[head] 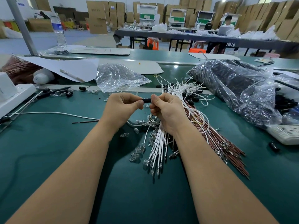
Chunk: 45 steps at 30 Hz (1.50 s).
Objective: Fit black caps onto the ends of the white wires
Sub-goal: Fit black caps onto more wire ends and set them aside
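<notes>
Two bare hands meet above the green table mat: the left hand and right hand both pinch one small black cylindrical plastic cap between them. Just below the pinch lies the bundle of thin white wires.

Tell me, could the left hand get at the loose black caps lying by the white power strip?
Probably yes: the loose black caps lie uncovered on the mat, but the left hand is busy holding a black cap with the right hand.
</notes>
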Each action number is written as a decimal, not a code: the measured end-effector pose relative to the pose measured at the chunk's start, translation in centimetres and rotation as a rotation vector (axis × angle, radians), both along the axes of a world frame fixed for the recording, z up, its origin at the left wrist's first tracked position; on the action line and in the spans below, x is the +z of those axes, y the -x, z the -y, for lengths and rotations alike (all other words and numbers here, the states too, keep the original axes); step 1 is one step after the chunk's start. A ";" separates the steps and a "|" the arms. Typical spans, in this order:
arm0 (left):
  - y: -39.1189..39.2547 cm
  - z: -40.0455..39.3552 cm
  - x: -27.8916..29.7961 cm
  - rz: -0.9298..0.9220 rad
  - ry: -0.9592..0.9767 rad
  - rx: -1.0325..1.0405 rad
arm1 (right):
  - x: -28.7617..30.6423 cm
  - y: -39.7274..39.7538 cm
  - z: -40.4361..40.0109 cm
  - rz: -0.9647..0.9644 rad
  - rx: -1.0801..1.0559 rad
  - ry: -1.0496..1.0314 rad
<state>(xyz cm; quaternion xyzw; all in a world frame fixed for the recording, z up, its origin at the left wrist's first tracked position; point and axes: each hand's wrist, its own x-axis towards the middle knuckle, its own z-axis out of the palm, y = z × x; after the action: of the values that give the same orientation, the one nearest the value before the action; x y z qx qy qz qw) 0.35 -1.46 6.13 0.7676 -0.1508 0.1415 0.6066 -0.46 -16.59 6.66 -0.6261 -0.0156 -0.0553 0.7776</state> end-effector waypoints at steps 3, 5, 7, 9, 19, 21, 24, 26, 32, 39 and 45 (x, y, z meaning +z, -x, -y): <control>0.0 0.2 -0.1 -0.015 0.025 -0.022 | -0.1 0.0 -0.1 0.014 0.003 0.012; 0.0 0.2 -0.2 -0.029 0.037 -0.033 | -0.2 -0.1 -0.1 0.025 0.001 0.016; 0.1 0.3 -0.3 -0.033 0.049 -0.036 | -0.3 -0.1 -0.1 0.031 0.005 0.026; 0.2 0.4 -0.4 -0.037 0.066 -0.035 | -0.4 -0.1 -0.1 0.031 0.016 0.039; -0.1 0.4 -0.2 -0.046 0.110 -0.005 | -0.2 0.2 -1.0 0.068 0.005 -0.080; -0.2 0.3 -0.2 -0.063 0.121 0.016 | 0.1 0.2 -1.2 0.014 0.046 -0.214; -0.3 0.2 -0.2 -0.074 0.103 0.015 | 0.4 0.3 -1.0 0.015 0.082 -0.225; -0.2 0.3 -0.1 -0.064 0.088 0.001 | 0.2 0.3 -1.0 0.074 0.047 -0.105; -0.2 0.6 -0.2 -0.043 -0.009 0.037 | -0.1 0.0 -1.7 0.172 -0.180 0.177; -0.1 -0.7 0.1 0.060 -0.403 0.110 | 0.9 -0.4 0.2 0.194 -0.430 -0.129; 0.6 -1.9 2.0 0.006 -0.734 0.167 | 1.2 0.1 0.4 0.206 -0.490 -0.166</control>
<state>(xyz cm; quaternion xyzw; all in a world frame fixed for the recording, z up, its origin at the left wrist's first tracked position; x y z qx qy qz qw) -0.25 0.45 8.12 0.9432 -0.1300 0.1292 0.2772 -0.59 -17.01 7.83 -0.5365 0.0618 -0.3062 0.7840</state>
